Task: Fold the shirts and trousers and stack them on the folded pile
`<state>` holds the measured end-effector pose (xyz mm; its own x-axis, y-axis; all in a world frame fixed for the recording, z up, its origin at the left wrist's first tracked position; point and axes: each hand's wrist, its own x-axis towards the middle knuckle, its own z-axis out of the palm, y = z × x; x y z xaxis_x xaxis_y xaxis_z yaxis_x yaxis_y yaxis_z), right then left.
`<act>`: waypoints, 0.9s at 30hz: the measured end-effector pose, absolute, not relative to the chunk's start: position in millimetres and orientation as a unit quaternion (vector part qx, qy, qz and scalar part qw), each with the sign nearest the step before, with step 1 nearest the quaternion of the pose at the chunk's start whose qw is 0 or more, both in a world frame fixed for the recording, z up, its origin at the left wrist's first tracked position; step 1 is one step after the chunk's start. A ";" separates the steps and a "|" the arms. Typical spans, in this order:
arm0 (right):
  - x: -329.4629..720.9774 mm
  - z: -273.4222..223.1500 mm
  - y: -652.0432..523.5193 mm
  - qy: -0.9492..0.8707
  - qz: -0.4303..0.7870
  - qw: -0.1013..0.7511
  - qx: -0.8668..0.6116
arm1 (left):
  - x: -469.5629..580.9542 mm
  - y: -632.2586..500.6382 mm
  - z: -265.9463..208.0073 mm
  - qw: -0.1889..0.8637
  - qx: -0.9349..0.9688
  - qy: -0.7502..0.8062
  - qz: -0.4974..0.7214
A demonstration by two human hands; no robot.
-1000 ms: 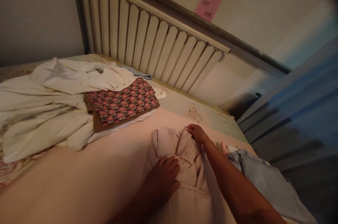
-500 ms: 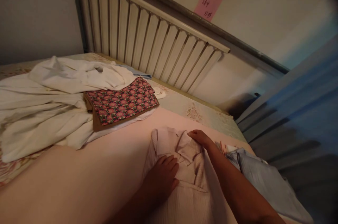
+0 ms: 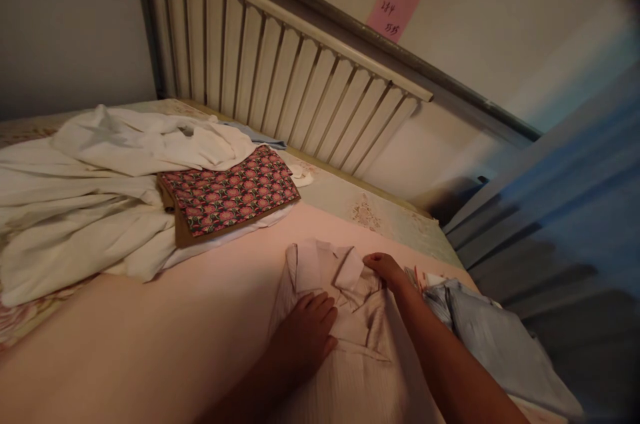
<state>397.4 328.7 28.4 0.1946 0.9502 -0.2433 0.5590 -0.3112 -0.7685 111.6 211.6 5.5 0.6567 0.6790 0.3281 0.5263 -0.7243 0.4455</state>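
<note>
A pale pinkish shirt (image 3: 350, 371) with a collar lies on the bed in front of me, its lower part running out of view at the bottom. My left hand (image 3: 313, 327) rests flat on its front below the collar, fingers stretched out. At the shirt's right shoulder edge, just beside the collar, my right hand (image 3: 383, 267) has its fingers closed on the fabric. Its fingertips are partly hidden, but the grip looks like a pinch. The collar point near that hand lies folded outward.
Left of the shirt, a red floral folded cloth (image 3: 235, 194) lies partly under a heap of white fabric (image 3: 90, 211). A grey-blue garment (image 3: 500, 337) lies at the right. Behind the bed stand a slatted radiator (image 3: 280, 77) and, to the right, a blue curtain (image 3: 565, 231).
My right hand has shifted slightly right and down, from the collar point to the shoulder edge, uncovering the collar tip. My left hand stays almost where it was.
</note>
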 end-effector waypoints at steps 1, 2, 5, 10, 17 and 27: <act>397.8 30.6 324.8 -0.520 0.369 0.265 -0.723 | 111.7 211.3 5.7 0.157 0.897 0.335 0.242; 397.9 32.9 321.4 -0.521 0.376 0.258 -0.722 | 111.9 211.1 5.9 0.155 0.898 0.334 0.242; 396.6 39.3 314.9 -0.530 0.395 0.237 -0.712 | 112.4 210.2 5.9 0.154 0.897 0.335 0.245; 395.2 39.8 318.5 -0.541 0.383 0.228 -0.714 | 112.5 210.4 4.8 0.152 0.895 0.338 0.248; 413.9 23.8 330.8 -0.545 0.258 0.227 -0.765 | 112.4 211.1 3.2 0.159 0.896 0.338 0.242; 431.6 34.4 339.6 -0.572 0.144 0.187 -0.785 | 111.7 210.3 4.3 0.159 0.892 0.336 0.257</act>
<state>431.6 339.6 34.4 0.3042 0.9525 -0.0117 0.8445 -0.2754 -0.4592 111.7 210.3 4.3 0.6430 0.6804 0.3516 0.5174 -0.7244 0.4556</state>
